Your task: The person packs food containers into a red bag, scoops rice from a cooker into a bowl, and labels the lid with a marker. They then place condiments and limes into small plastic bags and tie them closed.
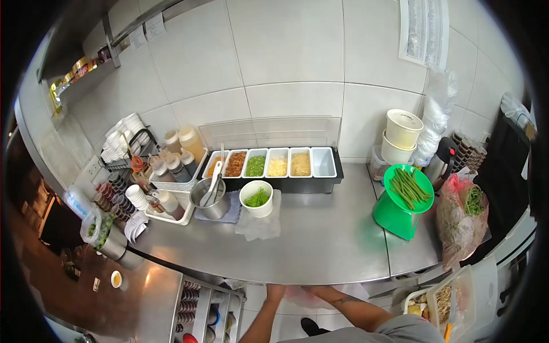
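Six white rectangular inserts come mid-counter, but from far L: a shiny steel cylindrical container [113, 246] w/ bagged greenery, then a stack of white cups [136, 197] near white trays of squeeze bottles. Next, a round stainless pot [213, 213] w/ utensils leaning in it, on a blue-grey folded cloth [233, 211]. Just beside it, a white round tub [257, 211] holds cut green pieces & sits on a pale cloth [260, 228]. Behind: those inserts in a black holder [311, 184], w/ brown, green, yellow & tan bits.

At the front edge of the brushed-steel counter [331, 240], the left hand [275, 292] reaches below the edge; then a thin pinkish see-through plastic sheet [301, 298] (maybe a bag) shows between the hands, right by the right hand [318, 291]. Fingers of both are mostly hidden, so can't tell how far open or whether they grip it.

Further R, a bright green scale [396, 222] carries long green beans [409, 187]. Far R, a reddish clear plastic bag [460, 228] stands near it.
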Tool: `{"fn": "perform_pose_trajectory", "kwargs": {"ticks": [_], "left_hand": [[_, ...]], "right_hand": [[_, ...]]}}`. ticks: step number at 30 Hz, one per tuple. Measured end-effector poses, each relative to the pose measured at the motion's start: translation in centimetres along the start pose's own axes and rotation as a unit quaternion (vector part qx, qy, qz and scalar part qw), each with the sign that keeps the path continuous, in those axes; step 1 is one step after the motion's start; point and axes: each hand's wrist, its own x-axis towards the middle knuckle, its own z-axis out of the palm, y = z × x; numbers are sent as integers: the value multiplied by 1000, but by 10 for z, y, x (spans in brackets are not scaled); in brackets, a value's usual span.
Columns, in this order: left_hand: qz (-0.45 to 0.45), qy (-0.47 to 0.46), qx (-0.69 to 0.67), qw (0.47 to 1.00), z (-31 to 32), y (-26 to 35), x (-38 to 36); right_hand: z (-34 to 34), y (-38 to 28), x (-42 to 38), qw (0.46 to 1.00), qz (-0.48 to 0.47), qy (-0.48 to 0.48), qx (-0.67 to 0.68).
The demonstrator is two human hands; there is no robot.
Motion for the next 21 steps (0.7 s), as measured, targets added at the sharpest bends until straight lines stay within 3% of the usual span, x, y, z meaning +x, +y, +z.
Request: {"fn": "perform_pose_trajectory", "kwargs": {"ticks": [5, 11, 13, 15, 18, 21], "left_hand": [[-65, -55, 12, 996, -4, -25, 95], [-36, -21, -7, 999, -20, 15, 39], [-119, -158, 81, 977, -101, 81, 14], [-20, 0, -27, 999, -120, 96, -32], [61, -36, -164, 984, -170, 172, -51], [82, 2, -233, 969, -165, 177, -57]], "right_hand": [[-54, -53, -35, 997, 25, 6, 75], [-93, -58, -71, 968, 41, 62, 239], [-113, -65, -81, 950, 39, 69, 302], [-136, -78, -85, 943, 28, 92, 318], [-162, -102, -85, 936, 13, 116, 331], [-189, -130, -83, 923, 13, 119, 365]]}}
